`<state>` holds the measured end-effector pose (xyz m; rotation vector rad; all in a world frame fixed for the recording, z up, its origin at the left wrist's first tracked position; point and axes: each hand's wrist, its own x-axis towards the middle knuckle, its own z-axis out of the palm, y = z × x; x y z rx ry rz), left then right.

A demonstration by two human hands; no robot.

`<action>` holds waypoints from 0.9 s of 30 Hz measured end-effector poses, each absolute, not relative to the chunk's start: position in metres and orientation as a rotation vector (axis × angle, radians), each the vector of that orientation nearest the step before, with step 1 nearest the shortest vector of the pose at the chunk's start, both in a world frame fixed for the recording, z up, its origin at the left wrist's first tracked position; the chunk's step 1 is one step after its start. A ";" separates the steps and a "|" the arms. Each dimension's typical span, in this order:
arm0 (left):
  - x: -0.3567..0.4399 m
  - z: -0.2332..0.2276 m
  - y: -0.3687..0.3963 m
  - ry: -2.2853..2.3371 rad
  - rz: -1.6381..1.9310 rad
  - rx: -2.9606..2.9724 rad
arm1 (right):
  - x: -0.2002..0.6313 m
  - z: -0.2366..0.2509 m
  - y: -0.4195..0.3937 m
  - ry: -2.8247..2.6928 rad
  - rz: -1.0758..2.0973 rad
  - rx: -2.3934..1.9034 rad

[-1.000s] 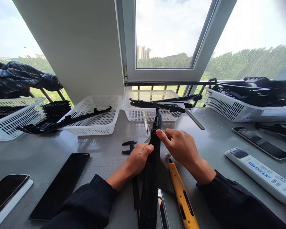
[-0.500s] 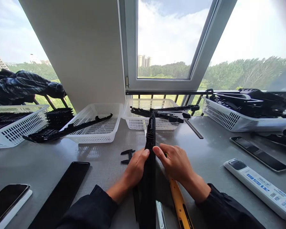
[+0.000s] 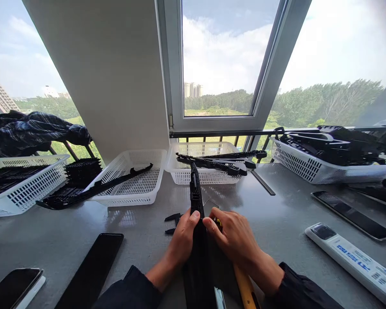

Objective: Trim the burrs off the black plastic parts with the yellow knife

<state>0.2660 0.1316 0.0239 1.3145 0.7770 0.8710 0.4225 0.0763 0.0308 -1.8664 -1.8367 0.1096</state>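
Leftmost, white baskets (image 3: 133,182) with black parts line a grey table (image 3: 292,214) under a window. Nearer, at centre, the left hand (image 3: 183,240) wraps closed around a long black plastic part (image 3: 197,240) standing on edge, pointing away. The right hand (image 3: 234,238) pinches its other side with fingertips. A white remote (image 3: 354,259) lies far right.

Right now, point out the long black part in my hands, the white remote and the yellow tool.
long black part (image 3: 197,201), head view, upper shaft above the thumbs
white remote (image 3: 354,260), head view, middle of its body
yellow tool (image 3: 243,289), head view, handle below the right wrist
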 end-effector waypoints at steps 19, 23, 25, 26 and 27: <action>0.259 0.021 0.138 0.888 0.850 1.415 | 0.415 0.012 0.081 -1.727 0.037 -1.635; 0.258 0.036 0.152 0.903 0.803 1.402 | 0.415 0.009 0.084 -1.715 0.097 -1.566; 0.256 0.040 0.158 0.905 0.780 1.361 | 0.417 0.010 0.086 -1.721 0.127 -1.589; 0.254 0.040 0.160 0.920 0.777 1.319 | 0.418 0.011 0.086 -1.730 0.138 -1.616; 0.251 0.040 0.161 0.943 0.785 1.266 | 0.419 0.012 0.087 -1.746 0.150 -1.645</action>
